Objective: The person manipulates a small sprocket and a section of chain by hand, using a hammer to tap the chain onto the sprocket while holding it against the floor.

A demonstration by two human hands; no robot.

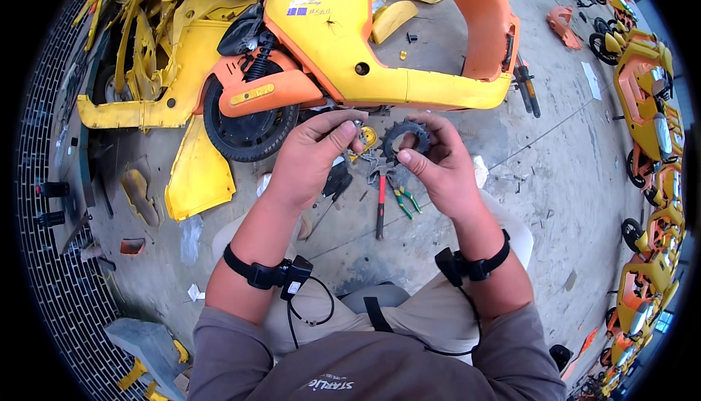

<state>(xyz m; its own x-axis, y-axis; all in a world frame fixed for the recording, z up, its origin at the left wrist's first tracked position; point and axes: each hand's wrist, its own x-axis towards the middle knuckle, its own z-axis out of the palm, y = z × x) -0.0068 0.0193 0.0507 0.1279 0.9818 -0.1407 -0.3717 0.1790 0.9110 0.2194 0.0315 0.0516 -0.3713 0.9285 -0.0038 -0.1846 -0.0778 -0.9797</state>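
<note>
My right hand (445, 162) grips a black toothed ring (398, 134) between thumb and fingers, above the floor. Across from it, my left hand (315, 154) pinches a small metal piece (358, 125), mostly covered by the fingertips. The two hands are apart, close to the scooter's lower edge. Below them on the floor lie a hammer (380, 210) with a red and black handle and green-handled pliers (404, 199). Just beyond the left fingertips is a round yellow part (367, 138), partly hidden. Beside my left wrist, a dark tool (336, 183) lies on the floor.
A yellow and orange scooter (409, 86) lies ahead, its rear wheel (250, 129) at the left. Yellow body panels (157, 36) are piled behind it. More scooters (646, 109) line the right side. A grey block (150, 350) sits at the lower left.
</note>
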